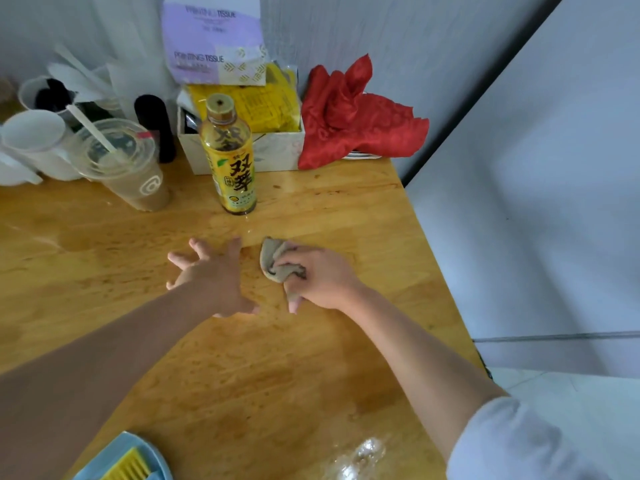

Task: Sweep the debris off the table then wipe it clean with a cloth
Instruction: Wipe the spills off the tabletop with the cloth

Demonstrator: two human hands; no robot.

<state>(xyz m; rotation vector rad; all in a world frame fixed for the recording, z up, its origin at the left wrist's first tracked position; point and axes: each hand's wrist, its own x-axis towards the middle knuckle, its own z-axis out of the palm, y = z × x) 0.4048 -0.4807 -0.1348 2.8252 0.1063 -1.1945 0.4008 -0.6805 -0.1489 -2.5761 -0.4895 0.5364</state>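
Note:
My right hand (320, 277) grips a crumpled grey-brown cloth (277, 261) and holds it against the wooden table (242, 358) near its middle. My left hand (207, 271) hovers or rests just left of the cloth with its fingers spread and holds nothing. The wood around both hands looks damp and streaked. At the bottom left edge lies a light blue dustpan (104, 459) with a yellow brush (126, 467) in it. Small dark specks (325, 192) sit on the table toward the back right.
A yellow tea bottle (230, 157) stands just behind my hands. A lidded drink cup (126, 164), white cups (34, 140), a box of packets (249, 140), a tissue pack (214, 39) and a red cloth (356, 116) line the wall. The table's right edge (440, 265) drops to the floor.

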